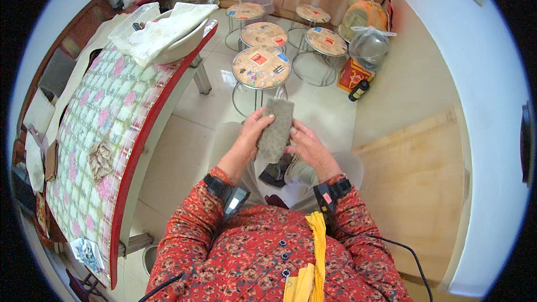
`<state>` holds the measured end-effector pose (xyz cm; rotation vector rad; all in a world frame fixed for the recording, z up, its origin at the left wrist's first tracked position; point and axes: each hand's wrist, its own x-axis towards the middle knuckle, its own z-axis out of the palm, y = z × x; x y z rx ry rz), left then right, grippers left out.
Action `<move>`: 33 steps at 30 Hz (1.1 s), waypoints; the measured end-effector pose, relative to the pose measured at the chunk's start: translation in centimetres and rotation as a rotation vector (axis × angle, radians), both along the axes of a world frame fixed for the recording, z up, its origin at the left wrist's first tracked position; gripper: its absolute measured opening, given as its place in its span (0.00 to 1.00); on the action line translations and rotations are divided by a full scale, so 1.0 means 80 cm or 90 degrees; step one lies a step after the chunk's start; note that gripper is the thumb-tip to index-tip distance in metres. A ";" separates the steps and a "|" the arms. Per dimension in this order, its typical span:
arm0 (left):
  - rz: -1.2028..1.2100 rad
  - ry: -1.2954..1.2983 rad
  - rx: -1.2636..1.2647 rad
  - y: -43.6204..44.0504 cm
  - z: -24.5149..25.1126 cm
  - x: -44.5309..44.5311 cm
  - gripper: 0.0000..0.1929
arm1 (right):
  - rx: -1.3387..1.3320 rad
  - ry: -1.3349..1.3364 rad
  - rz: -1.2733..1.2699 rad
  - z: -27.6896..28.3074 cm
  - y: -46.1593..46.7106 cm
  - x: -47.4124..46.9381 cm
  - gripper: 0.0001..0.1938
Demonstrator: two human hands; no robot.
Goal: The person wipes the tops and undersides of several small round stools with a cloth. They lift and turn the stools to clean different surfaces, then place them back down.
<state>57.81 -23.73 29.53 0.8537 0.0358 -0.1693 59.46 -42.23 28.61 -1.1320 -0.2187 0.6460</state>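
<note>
A flat, oblong piece of grey-brown patterned material (275, 132), which looks like cloth, is held upright between my hands above my lap. My left hand (248, 136) grips its left edge, the thumb lying across the front face. At its right edge is my right hand (309, 144), with bent fingers touching the side and partly behind it. Below the piece, between my knees, a dark item (275, 175) shows in part; I cannot tell what it is. Yellow cloth strips (316, 235) hang down the front of my red floral top.
To the left stands a red-edged table (138, 163) with a checked floral cover, bearing a crumpled cloth (100, 161) and a cloth-covered basin (184, 46). Several round stools (261, 68) stand ahead. A dark bottle (359, 91) and a wooden board (411, 193) are on the right.
</note>
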 end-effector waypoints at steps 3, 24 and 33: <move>0.035 -0.039 0.097 -0.009 -0.011 0.016 0.16 | -0.006 0.033 0.019 -0.008 0.012 0.013 0.24; 0.105 0.220 0.171 0.053 -0.110 0.190 0.33 | 0.042 0.080 -0.212 -0.024 -0.109 0.181 0.21; 0.286 0.470 0.156 0.134 -0.275 0.348 0.34 | 0.072 0.116 -0.369 -0.082 -0.119 0.260 0.23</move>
